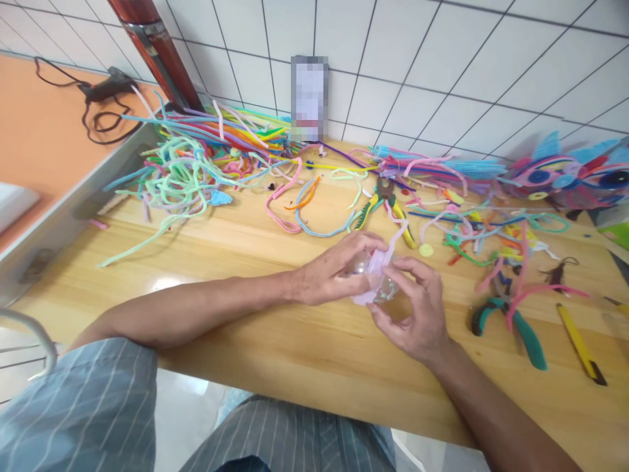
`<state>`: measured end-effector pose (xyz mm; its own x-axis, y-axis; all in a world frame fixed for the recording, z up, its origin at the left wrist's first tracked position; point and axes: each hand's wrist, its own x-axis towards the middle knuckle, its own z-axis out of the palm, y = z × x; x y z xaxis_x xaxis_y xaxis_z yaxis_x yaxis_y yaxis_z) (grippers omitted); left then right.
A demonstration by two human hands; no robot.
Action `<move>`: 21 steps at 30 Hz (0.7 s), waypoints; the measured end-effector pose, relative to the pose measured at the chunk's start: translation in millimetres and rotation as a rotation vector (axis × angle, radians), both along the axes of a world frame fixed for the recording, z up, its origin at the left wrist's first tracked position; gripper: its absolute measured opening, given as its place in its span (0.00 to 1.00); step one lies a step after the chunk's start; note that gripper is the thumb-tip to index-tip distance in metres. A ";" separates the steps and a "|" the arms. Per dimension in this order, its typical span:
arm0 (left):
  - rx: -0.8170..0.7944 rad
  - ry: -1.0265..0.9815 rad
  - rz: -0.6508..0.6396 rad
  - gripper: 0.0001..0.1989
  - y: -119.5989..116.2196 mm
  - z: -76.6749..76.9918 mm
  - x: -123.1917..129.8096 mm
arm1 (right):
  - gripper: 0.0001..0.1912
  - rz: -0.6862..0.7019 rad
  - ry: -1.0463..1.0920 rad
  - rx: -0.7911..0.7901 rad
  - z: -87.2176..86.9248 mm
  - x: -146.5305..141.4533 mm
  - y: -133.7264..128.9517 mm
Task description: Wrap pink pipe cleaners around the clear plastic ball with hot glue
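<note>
just right of mid-frame, my curled left hand (339, 272) and loosely pinching right hand (417, 308) hold the lilac-wrapped clear piece (377, 265); probably light, crushable plastic, best gripped softly round its wrapping.

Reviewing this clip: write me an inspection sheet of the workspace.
Surface: wooden table
Job's things: clear piece banded with lilac strip
Clutter: heap of fuzzy stems, green-and-yellow pliers, teal-handled pliers, yellow cutter
Hands: left hand holds the banded piece; right hand has fingertips at it, grip partly hidden
Cables: black cord, coiled on the orange surface
Surroundings: tiled wall, upright phone, fish-like figure
</note>
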<state>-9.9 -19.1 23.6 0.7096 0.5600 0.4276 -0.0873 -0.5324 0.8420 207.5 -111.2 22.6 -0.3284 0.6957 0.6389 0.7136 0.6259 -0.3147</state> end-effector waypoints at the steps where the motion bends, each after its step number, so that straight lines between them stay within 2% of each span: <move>1: -0.074 0.016 -0.007 0.22 0.4 1.7 -0.8 | 0.42 -0.001 0.004 -0.005 0.0 -0.1 0.2; 5: -0.261 0.071 0.010 0.31 0.2 3.0 1.1 | 0.41 0.010 0.010 -0.009 0.1 -0.7 0.3; 9: -0.301 0.075 0.056 0.28 -3.0 1.1 5.6 | 0.39 0.041 0.059 -0.039 -1.4 1.9 -1.5; 11: -0.247 0.081 0.101 0.29 -5.6 2.0 6.8 | 0.35 0.025 0.183 -0.130 -3.9 5.3 -2.0; 15: -0.014 0.065 0.134 0.30 -10.3 5.8 8.3 | 0.24 -0.023 0.473 -0.377 -9.9 11.8 0.2; 18: 0.119 0.025 0.119 0.31 -11.3 6.6 9.9 | 0.23 0.004 0.628 -0.529 -11.7 12.4 2.8; 21: 0.180 0.007 0.122 0.32 -11.6 4.8 11.3 | 0.25 0.051 0.744 -0.608 -10.3 10.4 5.0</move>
<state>1.5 -30.8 28.3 0.6442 0.5574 0.5237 -0.0073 -0.6802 0.7330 218.0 -106.2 12.2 -0.0236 0.9728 0.2304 0.1765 0.2309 -0.9568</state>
